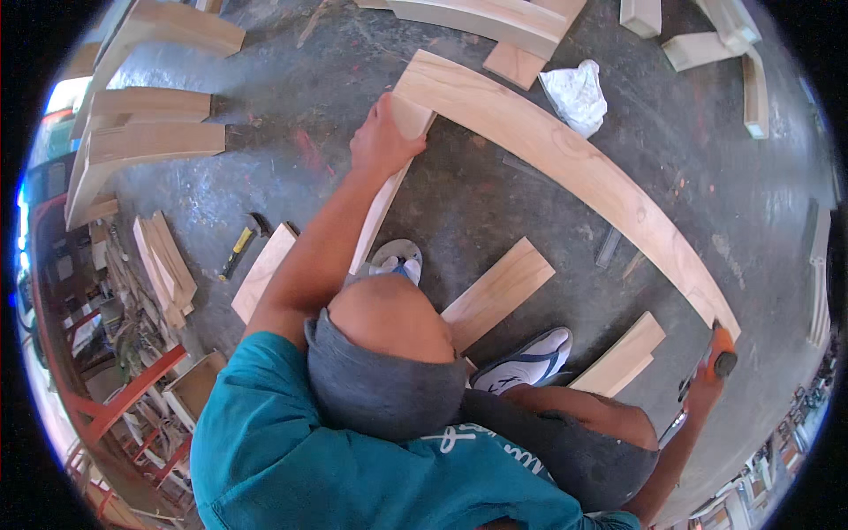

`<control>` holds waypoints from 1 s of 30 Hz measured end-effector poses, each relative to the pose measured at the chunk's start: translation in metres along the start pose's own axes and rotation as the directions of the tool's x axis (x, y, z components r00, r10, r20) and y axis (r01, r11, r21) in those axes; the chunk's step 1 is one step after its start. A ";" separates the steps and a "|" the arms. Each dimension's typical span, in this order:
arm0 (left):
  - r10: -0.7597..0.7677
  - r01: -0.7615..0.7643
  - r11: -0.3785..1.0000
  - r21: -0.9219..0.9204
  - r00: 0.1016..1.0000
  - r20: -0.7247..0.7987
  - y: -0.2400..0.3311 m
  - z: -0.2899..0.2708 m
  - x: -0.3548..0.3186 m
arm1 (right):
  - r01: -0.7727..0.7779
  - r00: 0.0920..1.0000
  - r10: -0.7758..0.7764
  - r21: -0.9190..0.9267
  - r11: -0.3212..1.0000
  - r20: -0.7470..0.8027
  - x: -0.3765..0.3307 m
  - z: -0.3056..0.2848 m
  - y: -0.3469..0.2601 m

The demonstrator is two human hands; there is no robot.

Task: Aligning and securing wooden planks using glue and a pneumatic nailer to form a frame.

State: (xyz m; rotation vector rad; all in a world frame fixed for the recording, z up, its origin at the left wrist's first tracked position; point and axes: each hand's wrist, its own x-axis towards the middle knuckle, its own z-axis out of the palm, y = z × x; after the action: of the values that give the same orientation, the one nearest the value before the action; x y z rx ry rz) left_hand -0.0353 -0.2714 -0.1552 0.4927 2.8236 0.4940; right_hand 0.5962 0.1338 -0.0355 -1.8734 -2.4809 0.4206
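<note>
A long pale wooden board [583, 168] stretches from the upper middle down to the right, curved in this wide picture. Its far left end meets a second, shorter board [378, 223] at a corner. My left hand [385, 141] is closed round that shorter board just below the corner. At the long board's right end, my right hand [703, 389] grips an orange tool [721, 341] with a round black end. The tool's front touches or nearly touches the board end; its exact kind is not clear. A metal part shows beside my right wrist.
A hammer [240, 246] lies on the dark floor [300, 168] at left. Loose boards [499, 291] lie around my feet, and wooden frame pieces [155, 141] stand at far left. A crumpled white bag [576, 95] sits beyond the long board. Scrap wood [132, 300] is piled at left.
</note>
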 end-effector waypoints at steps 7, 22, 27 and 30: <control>-0.033 0.039 0.997 -0.074 0.997 0.071 0.005 -0.006 0.000 | 0.255 0.919 -0.314 0.249 0.934 0.240 0.020 -0.004 -0.316; -0.018 0.025 0.986 -0.164 0.999 0.043 -0.003 -0.001 0.001 | 0.569 0.561 -0.663 0.351 0.744 0.496 -0.030 0.156 -0.583; 0.002 0.001 0.993 -0.120 1.000 0.024 0.001 -0.007 -0.001 | 0.558 0.554 -0.666 0.371 0.742 0.499 -0.031 0.163 -0.597; -0.001 0.006 0.994 -0.107 0.999 0.043 0.001 -0.008 0.000 | 0.557 0.558 -0.653 0.353 0.752 0.511 -0.026 0.167 -0.602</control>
State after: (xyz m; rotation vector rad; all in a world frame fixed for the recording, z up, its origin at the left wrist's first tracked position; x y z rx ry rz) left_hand -0.0373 -0.2726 -0.1476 0.4709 2.7396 0.6232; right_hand 0.0079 -0.0772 -0.0625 -0.7365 -3.1284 1.2909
